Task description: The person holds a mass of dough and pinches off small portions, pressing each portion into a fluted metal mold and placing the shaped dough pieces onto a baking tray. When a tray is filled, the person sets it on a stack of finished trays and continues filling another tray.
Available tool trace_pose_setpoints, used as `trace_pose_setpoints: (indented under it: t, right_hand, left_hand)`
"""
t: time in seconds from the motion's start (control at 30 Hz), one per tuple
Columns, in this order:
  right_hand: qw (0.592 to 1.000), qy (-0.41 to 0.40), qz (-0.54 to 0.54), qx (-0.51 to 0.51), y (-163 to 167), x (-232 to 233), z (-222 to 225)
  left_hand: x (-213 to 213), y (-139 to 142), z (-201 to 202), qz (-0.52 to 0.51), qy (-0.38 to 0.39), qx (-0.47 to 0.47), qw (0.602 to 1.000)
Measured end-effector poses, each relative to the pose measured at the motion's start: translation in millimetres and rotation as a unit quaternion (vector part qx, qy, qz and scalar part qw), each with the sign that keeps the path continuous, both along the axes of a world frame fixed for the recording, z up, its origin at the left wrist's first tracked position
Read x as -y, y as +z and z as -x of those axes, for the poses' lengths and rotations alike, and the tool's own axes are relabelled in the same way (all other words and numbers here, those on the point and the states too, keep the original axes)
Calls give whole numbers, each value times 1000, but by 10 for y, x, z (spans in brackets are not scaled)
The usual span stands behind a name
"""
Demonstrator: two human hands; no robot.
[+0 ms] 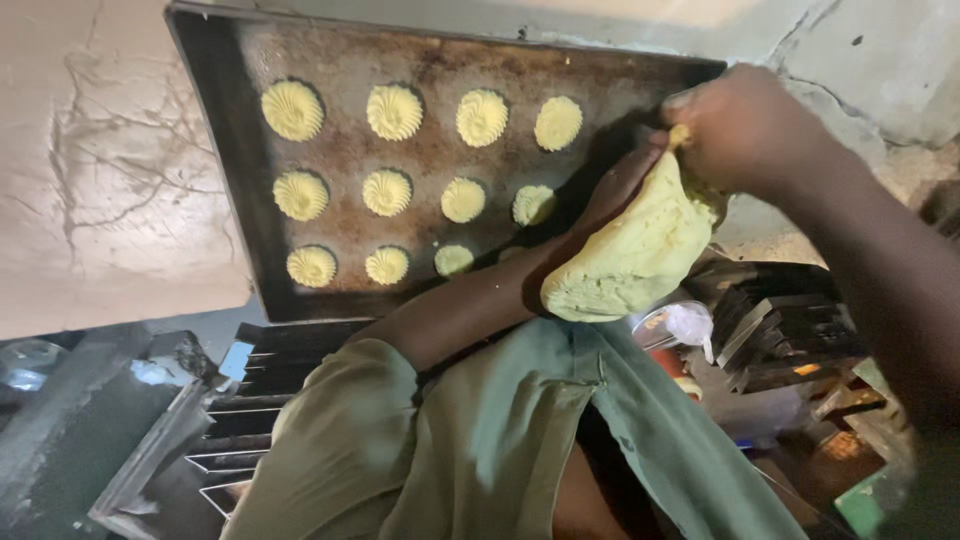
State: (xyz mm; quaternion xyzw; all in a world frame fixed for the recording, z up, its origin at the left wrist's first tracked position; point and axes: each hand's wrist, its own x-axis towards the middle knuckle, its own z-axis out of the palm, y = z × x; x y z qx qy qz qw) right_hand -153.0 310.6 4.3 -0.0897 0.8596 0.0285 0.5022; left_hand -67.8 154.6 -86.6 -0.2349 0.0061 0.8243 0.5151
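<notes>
A dark, worn baking tray (225, 150) holds three rows of pale yellow swirled dough rosettes (387, 192). Over the tray's right end hangs a piping bag (640, 250) bulging with yellow dough. My right hand (745, 130) comes in from the right and grips the bag's gathered top. My left hand (615, 185), on a green-sleeved arm from below, presses against the side of the bag facing the tray and holds it. The bag's nozzle is hidden behind my left hand and the bag. The nearest rosettes (533, 204) lie just left of my left hand.
The tray rests on a pale cracked surface (100, 170). Stacked dark metal trays (260, 400) sit below it. Dark metal moulds (780, 330) and a small clear plastic bag (688, 325) lie at the lower right. My green shirt (500, 440) fills the bottom.
</notes>
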Motion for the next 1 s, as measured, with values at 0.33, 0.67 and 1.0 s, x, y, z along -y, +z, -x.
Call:
trace_pose_setpoints:
  t: [0.33, 0.67, 1.0]
  right_hand:
    - [994, 76, -79, -2, -124, 271, -66]
    - [995, 20, 87, 36, -23, 381, -446]
    - [989, 69, 97, -85, -52, 627, -831]
  left_hand:
    - [53, -16, -102, 3, 12, 20, 1000]
    - [522, 103, -623, 27, -66, 32, 997]
    - [591, 61, -1016, 46, -23, 22, 998]
